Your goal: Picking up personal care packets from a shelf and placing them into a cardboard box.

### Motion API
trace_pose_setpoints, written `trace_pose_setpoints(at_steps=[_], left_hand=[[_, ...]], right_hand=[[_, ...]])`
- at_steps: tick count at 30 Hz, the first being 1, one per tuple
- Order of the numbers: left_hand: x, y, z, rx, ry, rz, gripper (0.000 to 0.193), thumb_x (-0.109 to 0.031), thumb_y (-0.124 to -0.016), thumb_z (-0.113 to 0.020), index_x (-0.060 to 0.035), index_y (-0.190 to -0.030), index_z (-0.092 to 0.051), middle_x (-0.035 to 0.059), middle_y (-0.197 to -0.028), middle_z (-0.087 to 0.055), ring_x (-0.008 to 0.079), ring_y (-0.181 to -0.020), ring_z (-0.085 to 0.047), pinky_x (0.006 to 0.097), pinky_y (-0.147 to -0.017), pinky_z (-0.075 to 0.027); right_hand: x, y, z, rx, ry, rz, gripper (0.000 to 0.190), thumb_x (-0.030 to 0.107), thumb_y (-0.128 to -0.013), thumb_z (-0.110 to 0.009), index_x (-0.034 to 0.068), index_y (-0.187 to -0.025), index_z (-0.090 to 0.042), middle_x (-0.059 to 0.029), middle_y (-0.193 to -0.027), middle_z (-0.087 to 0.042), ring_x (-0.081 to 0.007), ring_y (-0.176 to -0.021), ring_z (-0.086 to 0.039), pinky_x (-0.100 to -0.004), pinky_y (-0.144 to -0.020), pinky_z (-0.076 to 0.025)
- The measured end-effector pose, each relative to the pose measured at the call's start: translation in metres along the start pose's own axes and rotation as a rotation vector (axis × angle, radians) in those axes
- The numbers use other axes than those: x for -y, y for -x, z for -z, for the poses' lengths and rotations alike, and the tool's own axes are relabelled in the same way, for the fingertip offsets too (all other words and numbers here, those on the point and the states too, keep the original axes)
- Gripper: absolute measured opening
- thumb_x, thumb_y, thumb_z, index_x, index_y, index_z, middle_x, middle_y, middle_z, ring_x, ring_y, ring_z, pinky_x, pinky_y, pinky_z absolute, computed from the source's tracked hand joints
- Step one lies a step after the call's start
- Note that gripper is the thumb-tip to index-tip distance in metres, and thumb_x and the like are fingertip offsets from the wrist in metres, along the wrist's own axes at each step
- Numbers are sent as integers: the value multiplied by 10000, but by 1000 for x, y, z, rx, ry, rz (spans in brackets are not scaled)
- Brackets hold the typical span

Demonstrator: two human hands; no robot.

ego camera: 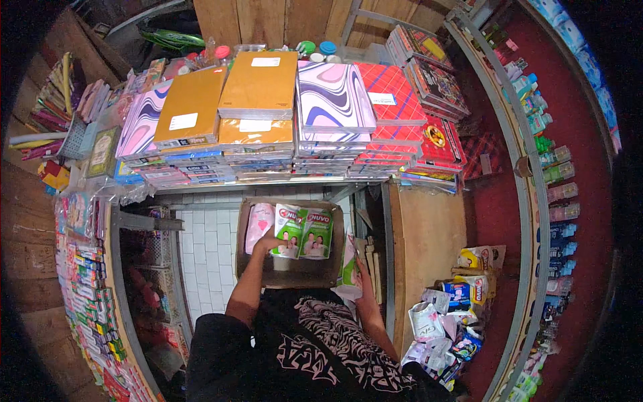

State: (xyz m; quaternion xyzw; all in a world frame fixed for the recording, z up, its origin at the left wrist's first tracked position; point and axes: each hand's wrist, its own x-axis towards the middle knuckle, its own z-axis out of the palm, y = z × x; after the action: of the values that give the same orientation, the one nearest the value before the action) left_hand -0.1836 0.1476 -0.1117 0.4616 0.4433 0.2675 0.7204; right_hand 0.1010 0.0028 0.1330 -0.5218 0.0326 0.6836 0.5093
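Note:
A cardboard box (290, 275) sits in front of me, its top open. Inside stand a pink pouch (259, 227) at the left, a green-and-white Nuvo pouch (288, 221) and a second Nuvo pouch (317, 228) to its right. My left hand (270, 243) reaches over the box's left side, its fingers against the lower front of the left Nuvo pouch; whether it grips the pouch is unclear. Just outside the box's right wall, my right hand (362, 274) holds another green-and-white pouch (349, 269), seen nearly edge-on.
Stacked notebooks (258, 90) cover the shelf beyond the box. Loose pouches and sachets (437, 326) lie on the wooden counter (422, 226) at the right. Bottles (560, 196) line a rack farther right, and small boxes (95, 301) fill the left shelf. White tiles (206, 251) show below.

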Motion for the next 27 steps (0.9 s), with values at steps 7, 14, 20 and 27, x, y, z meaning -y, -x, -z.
trace_pose_setpoints(at_steps=[7,14,20,27], left_hand=[[1,25,-71,-609,-1089,-141,633,-332,-820,-631,-86,-1342,-370,255,-1321,-400,443,-1221,-381,554,-927,-380],[9,49,-71,-415,-1126,-87,602,-455,-914,-434,-189,-1429,-274,220,-1487,-126,455,-1340,-171,639,-1004,-233],[6,56,-63,-405,-1144,-34,615,-455,-910,-438,-213,-1441,-246,191,-1505,-91,451,-1341,-179,641,-1013,-223],[4,31,-99,-360,-1146,-153,690,-432,-869,-512,-227,-1452,-205,185,-1504,-98,454,-1335,-191,661,-994,-233]], right_hand=[[-20,-13,-13,-175,142,-54,378,317,-874,-609,121,-1188,-536,-19,-948,-625,-134,-816,-608,-313,-700,-508],[-40,-83,-31,-45,471,-30,322,240,-856,-651,104,-1131,-554,-4,-903,-621,-106,-775,-585,-261,-667,-487],[-50,-155,-40,70,747,155,344,236,-852,-659,68,-1132,-550,-43,-984,-625,-139,-855,-581,-280,-726,-479],[-60,-220,46,-402,1037,777,558,281,-843,-654,25,-1285,-431,-164,-1123,-586,-270,-968,-588,-377,-827,-471]])
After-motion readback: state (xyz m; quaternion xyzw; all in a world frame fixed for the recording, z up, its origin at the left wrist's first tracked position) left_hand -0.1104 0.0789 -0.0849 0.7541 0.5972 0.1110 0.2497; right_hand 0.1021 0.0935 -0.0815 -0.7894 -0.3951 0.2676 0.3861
